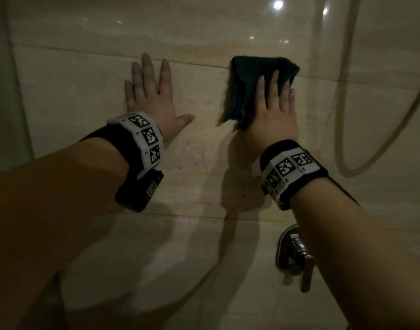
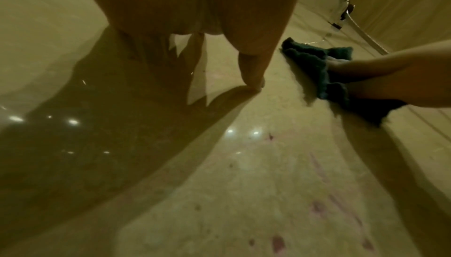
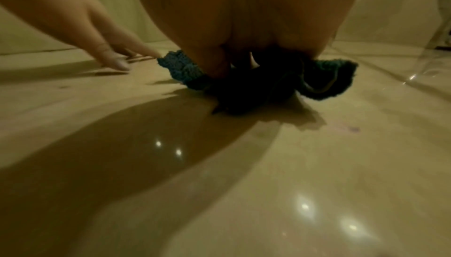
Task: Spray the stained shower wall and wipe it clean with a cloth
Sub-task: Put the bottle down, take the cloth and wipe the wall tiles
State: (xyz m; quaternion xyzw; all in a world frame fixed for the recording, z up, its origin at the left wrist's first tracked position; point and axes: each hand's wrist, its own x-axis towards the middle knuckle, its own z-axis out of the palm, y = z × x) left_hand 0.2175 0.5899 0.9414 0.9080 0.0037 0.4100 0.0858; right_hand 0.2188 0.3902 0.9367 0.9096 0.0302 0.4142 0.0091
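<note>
Two hands flat on wall [image 1: 85, 75]: left hand [image 1: 152, 96] bare, fingers spread; right hand [image 1: 275, 110] presses cloth [image 1: 247, 82], fingers straight. Cloth judged soft, light; palm pressure suits it.

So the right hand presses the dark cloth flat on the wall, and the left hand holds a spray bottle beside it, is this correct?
Not quite. The left hand holds no spray bottle: it lies flat on the bare wall with its fingers spread, as the head view shows. The rest is correct: the right hand presses the dark cloth flat on the wall, beside the left hand.
</note>
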